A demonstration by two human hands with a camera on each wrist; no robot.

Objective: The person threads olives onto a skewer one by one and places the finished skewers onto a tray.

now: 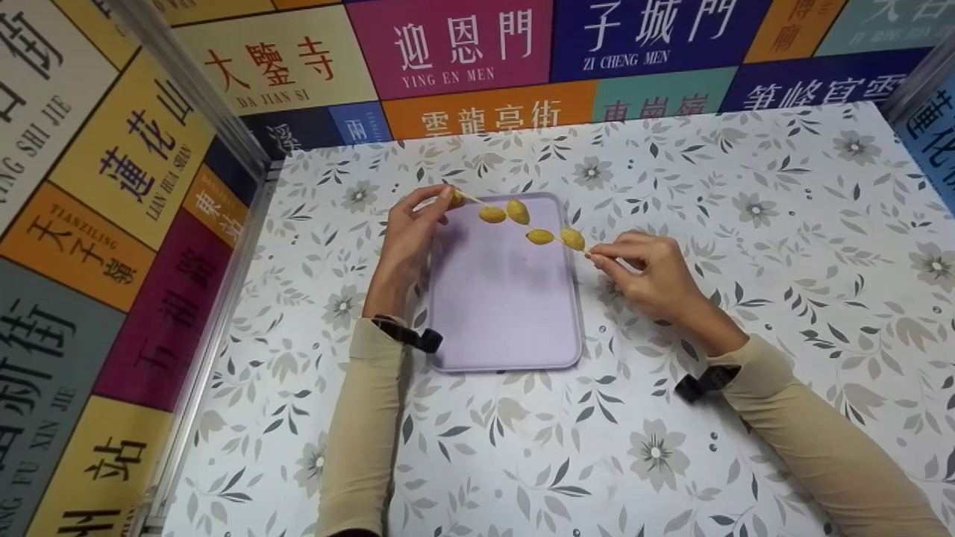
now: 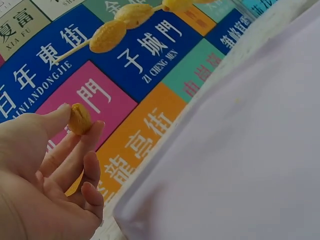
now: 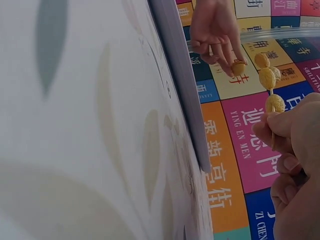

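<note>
My left hand [image 1: 410, 233] pinches a small yellow-brown oval fruit [image 2: 80, 119] between thumb and fingertips, above the far left corner of a lilac tray [image 1: 500, 313]. A thin wooden skewer [image 2: 75, 51] runs between the hands, threaded with several yellow wrinkled oval fruits [image 1: 492, 215]. The right hand [image 1: 649, 272] grips its other end with thumb and fingers, just right of the tray. In the left wrist view the bare skewer tip stands apart from the pinched fruit; the head view shows them close together. The exact fruit kind cannot be told.
A white tablecloth [image 1: 656, 455] with grey leaves and flowers covers the table. Colourful panels with Chinese lettering [image 1: 462, 45] stand behind and to the left, with a metal frame [image 1: 224, 298] along the left edge. Black wrist cameras [image 1: 697, 386] sit on both sleeves.
</note>
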